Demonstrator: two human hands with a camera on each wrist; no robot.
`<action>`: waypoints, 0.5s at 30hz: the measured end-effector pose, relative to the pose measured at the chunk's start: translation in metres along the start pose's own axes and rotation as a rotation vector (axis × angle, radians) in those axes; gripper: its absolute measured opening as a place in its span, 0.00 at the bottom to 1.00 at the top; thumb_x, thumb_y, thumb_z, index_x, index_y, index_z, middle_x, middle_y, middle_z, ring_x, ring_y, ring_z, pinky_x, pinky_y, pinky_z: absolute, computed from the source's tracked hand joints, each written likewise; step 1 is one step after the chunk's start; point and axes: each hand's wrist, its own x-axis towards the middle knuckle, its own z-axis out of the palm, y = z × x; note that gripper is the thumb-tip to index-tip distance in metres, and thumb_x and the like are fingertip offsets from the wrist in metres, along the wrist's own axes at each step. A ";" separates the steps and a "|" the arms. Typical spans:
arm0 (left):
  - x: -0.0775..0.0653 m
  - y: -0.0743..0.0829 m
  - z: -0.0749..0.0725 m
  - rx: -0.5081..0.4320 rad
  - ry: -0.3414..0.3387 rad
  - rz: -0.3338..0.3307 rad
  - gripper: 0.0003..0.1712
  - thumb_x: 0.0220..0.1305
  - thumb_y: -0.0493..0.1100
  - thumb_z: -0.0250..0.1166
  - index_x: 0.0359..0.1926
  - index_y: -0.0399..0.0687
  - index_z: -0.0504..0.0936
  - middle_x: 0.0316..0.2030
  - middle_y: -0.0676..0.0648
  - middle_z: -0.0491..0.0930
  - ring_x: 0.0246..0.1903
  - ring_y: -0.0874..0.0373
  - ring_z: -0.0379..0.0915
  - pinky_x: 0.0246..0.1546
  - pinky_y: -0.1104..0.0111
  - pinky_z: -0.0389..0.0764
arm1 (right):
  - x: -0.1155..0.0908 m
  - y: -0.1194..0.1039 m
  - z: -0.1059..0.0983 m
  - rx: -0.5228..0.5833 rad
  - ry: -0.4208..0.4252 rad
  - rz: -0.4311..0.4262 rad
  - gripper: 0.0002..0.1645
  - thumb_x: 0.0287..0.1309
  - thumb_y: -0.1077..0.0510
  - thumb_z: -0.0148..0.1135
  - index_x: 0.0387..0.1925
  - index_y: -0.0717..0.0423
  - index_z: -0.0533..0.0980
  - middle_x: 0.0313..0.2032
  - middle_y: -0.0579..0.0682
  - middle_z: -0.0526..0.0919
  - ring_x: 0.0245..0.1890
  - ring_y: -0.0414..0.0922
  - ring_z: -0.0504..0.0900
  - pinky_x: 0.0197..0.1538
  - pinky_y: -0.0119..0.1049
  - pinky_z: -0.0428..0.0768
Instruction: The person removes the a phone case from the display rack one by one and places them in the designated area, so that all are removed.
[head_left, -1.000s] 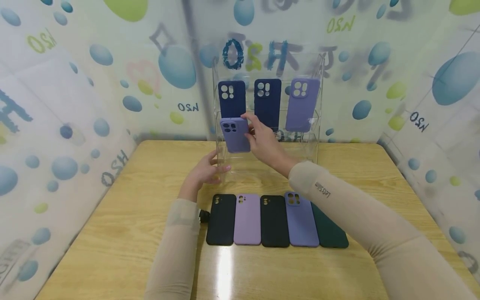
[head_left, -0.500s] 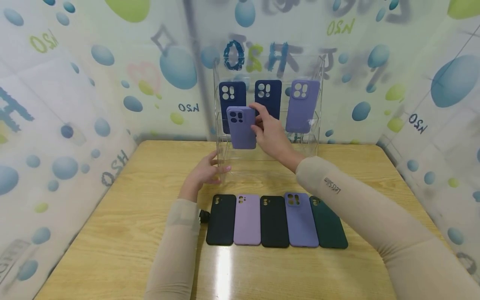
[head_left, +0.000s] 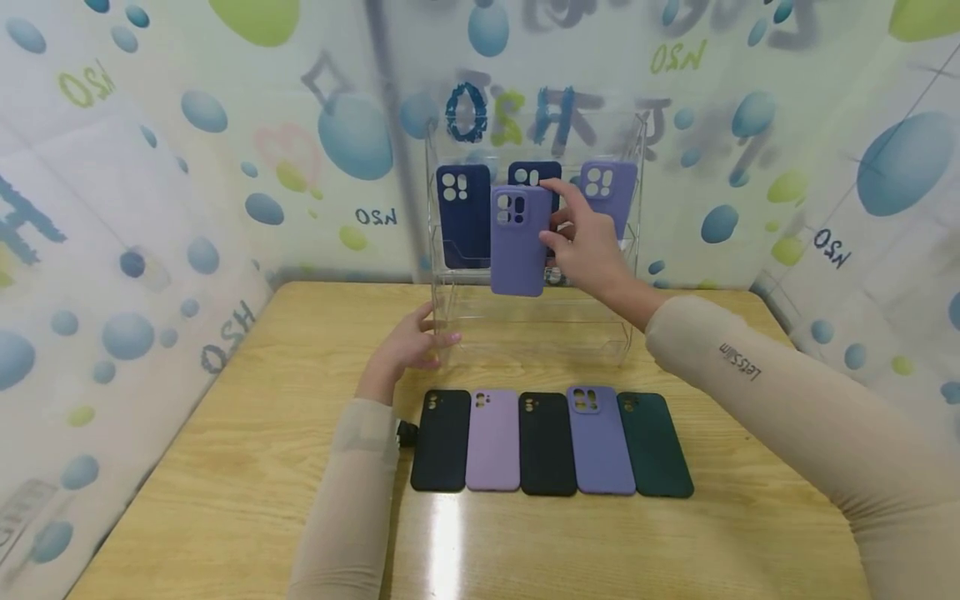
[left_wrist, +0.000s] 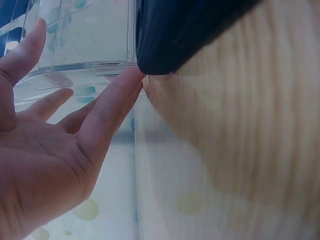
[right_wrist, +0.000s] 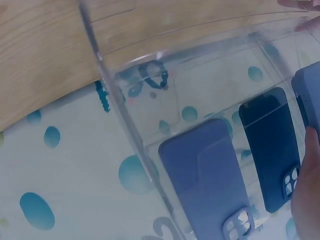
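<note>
In the head view my right hand (head_left: 588, 242) pinches a periwinkle phone case (head_left: 517, 258) by its right edge. The case is upright, its camera cutouts at the top, in front of the clear acrylic rack (head_left: 532, 333). It partly covers the middle navy phone case (head_left: 534, 173). To its left stands another navy phone case (head_left: 463, 221); to its right, a purple phone case (head_left: 611, 183), partly behind my hand. My left hand (head_left: 408, 342) touches the rack's lower left side, its fingers spread and fairly straight in the left wrist view.
On the table (head_left: 225, 467), in front of the rack, lie a black case (head_left: 441, 442), a lilac case (head_left: 493, 442), another black case (head_left: 547, 446), a periwinkle case (head_left: 603, 446) and a dark green case (head_left: 656, 446). A patterned wall covering (head_left: 337, 225) stands behind.
My right hand has carried the periwinkle case up and to the right, from in front of the left navy case to the middle one. The left hand stays at the rack.
</note>
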 end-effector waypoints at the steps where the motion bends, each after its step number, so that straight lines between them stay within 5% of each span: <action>1: 0.000 0.000 0.000 0.000 -0.002 -0.001 0.56 0.73 0.48 0.71 0.87 0.67 0.44 0.82 0.39 0.60 0.73 0.37 0.71 0.60 0.48 0.87 | -0.001 -0.001 -0.004 0.014 -0.004 0.016 0.39 0.76 0.67 0.59 0.81 0.41 0.61 0.50 0.61 0.83 0.45 0.57 0.91 0.45 0.53 0.92; 11: -0.001 0.001 0.000 -0.007 0.007 0.006 0.55 0.72 0.47 0.72 0.87 0.69 0.45 0.81 0.38 0.62 0.71 0.37 0.73 0.55 0.53 0.90 | -0.019 -0.010 -0.044 0.054 -0.027 0.163 0.41 0.73 0.68 0.61 0.80 0.35 0.65 0.51 0.62 0.84 0.43 0.50 0.91 0.36 0.40 0.92; 15: -0.002 0.001 0.000 -0.008 0.002 0.005 0.55 0.73 0.47 0.71 0.87 0.69 0.45 0.82 0.38 0.60 0.72 0.36 0.72 0.58 0.50 0.88 | -0.030 -0.004 -0.052 0.087 -0.049 0.195 0.42 0.72 0.69 0.62 0.80 0.38 0.65 0.46 0.60 0.82 0.37 0.43 0.90 0.35 0.43 0.92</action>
